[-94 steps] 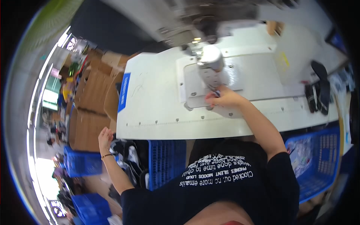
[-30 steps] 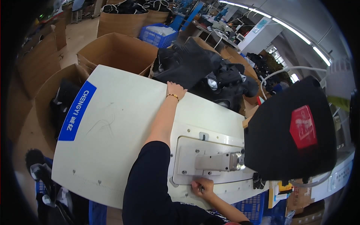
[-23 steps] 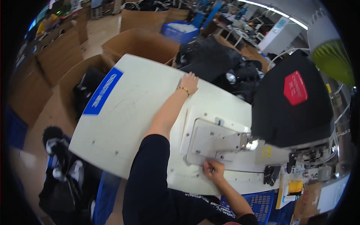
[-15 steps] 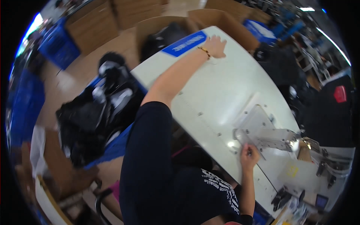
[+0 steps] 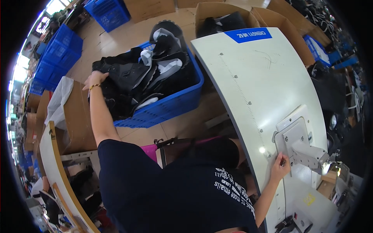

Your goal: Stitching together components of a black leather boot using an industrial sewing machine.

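Note:
My left hand (image 5: pixel 95 80) reaches out to the left, its fingers spread at the near-left edge of a heap of black shoe uppers (image 5: pixel 128 75). The uppers have pale grey and white linings and fill a blue plastic crate (image 5: pixel 171 106). Whether the fingertips grip an upper is hard to see. On the white worktable (image 5: pixel 241 66), my right hand (image 5: pixel 280 169) rests beside the white sewing machine (image 5: pixel 307 153). Its fingers are curled round a small dark thing that I cannot make out.
Open cardboard boxes (image 5: pixel 297 44) stand beyond the table, one holding black pieces. More blue crates (image 5: pixel 58 54) stand at the far left. A cardboard box (image 5: pixel 79 116) with a white liner is near my left arm. Another table edge (image 5: pixel 58 167) curves at lower left.
My left hand has left the far end of the white table and swung left to the crate of black uppers. The view has turned left. My right hand stays by the machine.

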`<state>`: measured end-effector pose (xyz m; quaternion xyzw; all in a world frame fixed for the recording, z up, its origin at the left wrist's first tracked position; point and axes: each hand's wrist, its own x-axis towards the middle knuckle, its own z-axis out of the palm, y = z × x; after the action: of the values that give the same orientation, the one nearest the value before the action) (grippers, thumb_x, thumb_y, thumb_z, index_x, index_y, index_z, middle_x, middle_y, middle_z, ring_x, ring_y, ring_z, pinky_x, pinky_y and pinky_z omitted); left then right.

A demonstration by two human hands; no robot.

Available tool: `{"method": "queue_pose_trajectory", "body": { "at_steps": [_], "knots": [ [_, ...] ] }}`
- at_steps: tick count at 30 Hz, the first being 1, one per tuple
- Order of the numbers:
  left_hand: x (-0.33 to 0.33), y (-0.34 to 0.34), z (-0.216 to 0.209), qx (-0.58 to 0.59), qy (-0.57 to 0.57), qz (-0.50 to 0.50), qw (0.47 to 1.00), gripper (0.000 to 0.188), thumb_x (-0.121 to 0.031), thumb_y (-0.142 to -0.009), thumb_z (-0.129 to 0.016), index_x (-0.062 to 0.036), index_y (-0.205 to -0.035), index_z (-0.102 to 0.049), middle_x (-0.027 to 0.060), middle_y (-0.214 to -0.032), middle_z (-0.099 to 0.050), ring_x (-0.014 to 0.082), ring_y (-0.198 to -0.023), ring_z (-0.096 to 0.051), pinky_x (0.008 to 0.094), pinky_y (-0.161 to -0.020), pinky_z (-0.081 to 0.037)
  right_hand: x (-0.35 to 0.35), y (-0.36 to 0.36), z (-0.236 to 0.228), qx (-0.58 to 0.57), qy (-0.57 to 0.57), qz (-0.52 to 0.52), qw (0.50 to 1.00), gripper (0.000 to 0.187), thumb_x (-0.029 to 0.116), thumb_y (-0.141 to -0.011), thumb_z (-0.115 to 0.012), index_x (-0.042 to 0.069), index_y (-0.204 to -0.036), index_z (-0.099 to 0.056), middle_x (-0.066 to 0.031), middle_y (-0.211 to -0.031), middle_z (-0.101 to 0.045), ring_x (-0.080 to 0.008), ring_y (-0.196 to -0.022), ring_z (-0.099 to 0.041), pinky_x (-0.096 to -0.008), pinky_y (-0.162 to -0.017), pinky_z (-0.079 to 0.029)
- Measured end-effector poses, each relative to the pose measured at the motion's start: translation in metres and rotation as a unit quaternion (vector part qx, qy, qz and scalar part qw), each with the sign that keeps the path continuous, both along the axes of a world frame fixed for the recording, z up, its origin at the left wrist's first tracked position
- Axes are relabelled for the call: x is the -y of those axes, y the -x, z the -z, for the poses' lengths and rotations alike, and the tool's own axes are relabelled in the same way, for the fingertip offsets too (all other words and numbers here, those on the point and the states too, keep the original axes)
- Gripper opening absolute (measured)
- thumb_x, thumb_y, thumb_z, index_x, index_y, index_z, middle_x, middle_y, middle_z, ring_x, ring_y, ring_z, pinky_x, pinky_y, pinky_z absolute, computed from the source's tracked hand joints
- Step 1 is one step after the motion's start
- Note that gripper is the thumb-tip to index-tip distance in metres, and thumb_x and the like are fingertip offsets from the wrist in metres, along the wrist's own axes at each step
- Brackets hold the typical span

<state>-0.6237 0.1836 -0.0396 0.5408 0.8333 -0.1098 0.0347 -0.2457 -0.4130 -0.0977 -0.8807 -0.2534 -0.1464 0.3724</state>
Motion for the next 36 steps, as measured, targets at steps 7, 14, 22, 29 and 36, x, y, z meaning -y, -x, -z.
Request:
{"method": "queue_pose_trajectory", "body": {
  "at_steps": [7,14,22,29,36],
  "knots": [
    [-0.021,0.185,0.091,0.310,-0.131,-0.120,0.934,0.074,-0.047,-0.067,-0.068,0.0045,-0.117,-0.048,0.0192,-0.122,-0.047,0.0335,-0.109,-0.049,0.0425,-0.086,-0.041,0.010,-0.008,0.006,-0.068,-0.058,-0.012,0.996,0.022,0.016,-0.083,-0.059,-0.001,-0.069,-0.054,0.0020,-0.055,-0.045,-0.0058,-0.051,-0.035,-0.0214,-0.046,-0.029],
    [-0.009,0.092,0.107,0.581,-0.281,-0.223,0.731,0.042,-0.036,-0.066,-0.074,-0.0032,-0.083,-0.055,0.0041,-0.068,-0.053,0.0114,-0.052,-0.052,0.0207,-0.045,-0.043,0.008,-0.005,-0.001,-0.011,-0.014,0.005,1.000,0.025,0.018,-0.083,-0.060,0.000,-0.068,-0.053,0.0020,-0.054,-0.044,-0.0059,-0.050,-0.034,-0.0220,-0.045,-0.028],
    [-0.034,0.108,0.073,0.619,-0.438,-0.244,0.605,0.018,-0.019,-0.080,-0.061,-0.0052,-0.069,-0.056,0.0030,-0.052,-0.048,0.0101,-0.042,-0.045,0.0232,-0.038,-0.034,0.004,-0.003,-0.002,-0.013,-0.024,-0.005,1.000,0.023,0.016,-0.082,-0.060,-0.001,-0.068,-0.053,0.0009,-0.054,-0.044,-0.0068,-0.050,-0.035,-0.0222,-0.045,-0.029],
    [-0.047,0.140,0.059,0.744,-0.451,-0.152,0.469,0.015,-0.017,-0.085,-0.056,-0.0073,-0.073,-0.053,-0.0023,-0.057,-0.045,0.0067,-0.047,-0.043,0.0190,-0.040,-0.032,0.008,-0.004,0.004,0.006,0.011,-0.003,1.000,0.024,0.016,-0.082,-0.060,-0.001,-0.068,-0.052,-0.0009,-0.054,-0.045,-0.0087,-0.050,-0.037,-0.0233,-0.046,-0.031],
    [-0.062,0.150,0.060,0.700,-0.478,-0.164,0.504,0.021,-0.018,-0.085,-0.057,-0.0088,-0.068,-0.049,-0.0026,-0.056,-0.044,0.0068,-0.046,-0.042,0.0187,-0.040,-0.034,0.001,-0.005,0.004,0.044,0.014,0.008,0.999,0.023,0.013,-0.082,-0.060,-0.003,-0.068,-0.052,-0.0022,-0.055,-0.047,-0.0084,-0.050,-0.038,-0.0230,-0.045,-0.031]
  ]
}}
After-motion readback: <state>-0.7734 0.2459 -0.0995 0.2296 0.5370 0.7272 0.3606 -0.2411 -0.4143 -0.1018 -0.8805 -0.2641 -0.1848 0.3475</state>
